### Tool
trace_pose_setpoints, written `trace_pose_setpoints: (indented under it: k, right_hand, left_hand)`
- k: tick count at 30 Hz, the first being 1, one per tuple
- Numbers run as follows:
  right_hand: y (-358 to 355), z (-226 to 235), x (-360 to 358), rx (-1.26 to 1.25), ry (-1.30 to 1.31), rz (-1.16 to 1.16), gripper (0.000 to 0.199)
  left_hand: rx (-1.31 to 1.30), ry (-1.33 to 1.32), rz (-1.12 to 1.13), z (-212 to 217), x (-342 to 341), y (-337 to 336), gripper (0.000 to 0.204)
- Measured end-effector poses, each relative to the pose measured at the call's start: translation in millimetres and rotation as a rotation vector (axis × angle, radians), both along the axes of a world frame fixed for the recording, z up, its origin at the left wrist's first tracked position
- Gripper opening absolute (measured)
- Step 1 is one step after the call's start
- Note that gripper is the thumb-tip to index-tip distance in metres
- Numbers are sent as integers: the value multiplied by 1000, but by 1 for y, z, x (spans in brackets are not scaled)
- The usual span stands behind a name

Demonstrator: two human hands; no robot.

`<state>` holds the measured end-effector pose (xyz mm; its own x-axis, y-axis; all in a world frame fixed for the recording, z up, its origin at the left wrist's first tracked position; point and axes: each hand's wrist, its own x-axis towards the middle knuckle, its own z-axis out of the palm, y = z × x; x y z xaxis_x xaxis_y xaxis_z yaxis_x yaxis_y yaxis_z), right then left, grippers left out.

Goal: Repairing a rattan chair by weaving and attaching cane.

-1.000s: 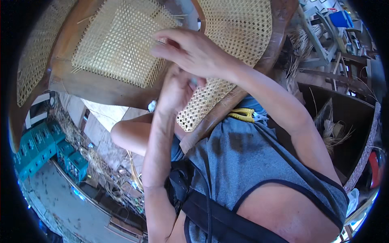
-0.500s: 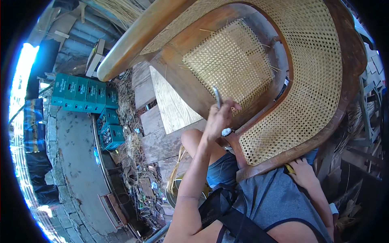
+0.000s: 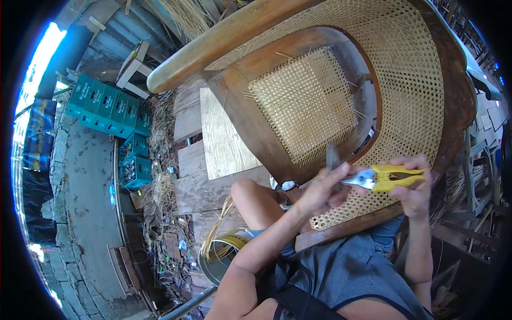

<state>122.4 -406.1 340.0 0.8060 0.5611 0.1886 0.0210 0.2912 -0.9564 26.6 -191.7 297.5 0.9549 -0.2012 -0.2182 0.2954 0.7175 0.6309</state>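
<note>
Yellow-handled snips sit in the right hand, whose fingers wrap the grips from the side away from the left hand. Both hands are on the person's side of the woven cane panel, the right one also farther to its right. The snips' long axis runs crosswise, metal head leftward, close by the left hand's fingers; blur hides whether they touch. The handles stand a little apart.

Closed fingers of the left hand grip a slim grey blade, its long axis pointing away from the person, its free end by the panel's near right corner. Of the two hands, the left is nearer the panel.

Loose cane ends fringe the panel, which lies on the wooden seat. A whitish lump shows just on the person's side of it. To the panel's right curves the chair's caned back. Lower left of the panel, a bucket stands with a bundle of strands at its rim; left of the panel lies a pale board, and farther left are stacked green crates.
</note>
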Motion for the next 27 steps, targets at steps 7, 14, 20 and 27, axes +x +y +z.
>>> trace_pose_setpoints:
  k: [7, 14, 20, 27]
  right_hand:
    - [83, -14, 26, -650, -679, 420, 47]
    - [189, -61, 60, -544, 125, 342, 28]
    - [267, -78, 90, -487, 315, 509, 25]
    - [336, -77, 101, -489, 257, 588, 42]
  left_hand:
    - [385, 223, 153, 2, -2, 89, 25]
    - [1231, 19, 767, 0, 70, 186, 26]
    - [2155, 19, 927, -21, 116, 265, 24]
    - [2179, -206, 1049, -33, 113, 274, 18]
